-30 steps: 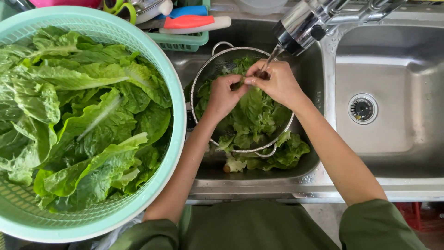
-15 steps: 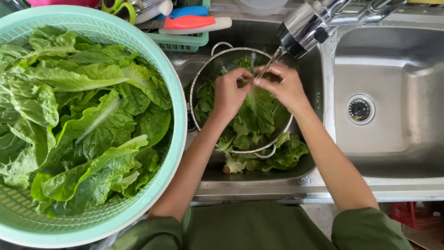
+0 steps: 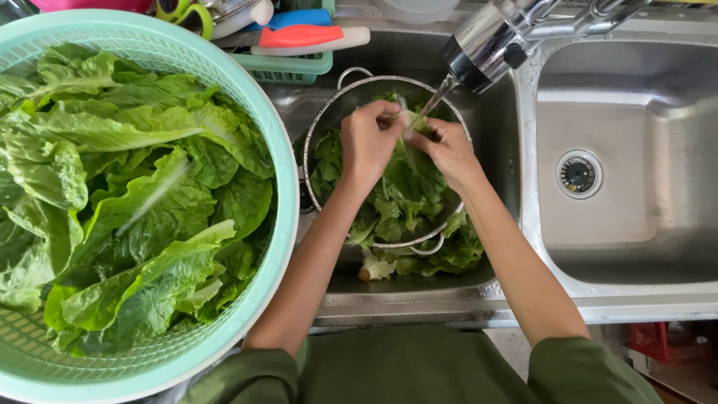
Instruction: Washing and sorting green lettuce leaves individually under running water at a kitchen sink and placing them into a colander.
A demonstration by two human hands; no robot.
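Holding one lettuce leaf (image 3: 407, 161) between them, the left hand (image 3: 368, 142) and right hand (image 3: 446, 150) meet under the stream from the chrome tap (image 3: 486, 41); each grip is closed on the leaf's upper edge, fingers pinched, the leaf hanging down over the metal colander (image 3: 351, 93); the colander sits in the left sink basin (image 3: 493, 127), full of wet leaves, with more lettuce (image 3: 449, 254) lying beside it on the basin floor; at left, well apart, a mint-green basket (image 3: 280, 187) holds a heap of large washed leaves (image 3: 134, 194); the right basin (image 3: 636, 150) shows its drain (image 3: 578, 173).
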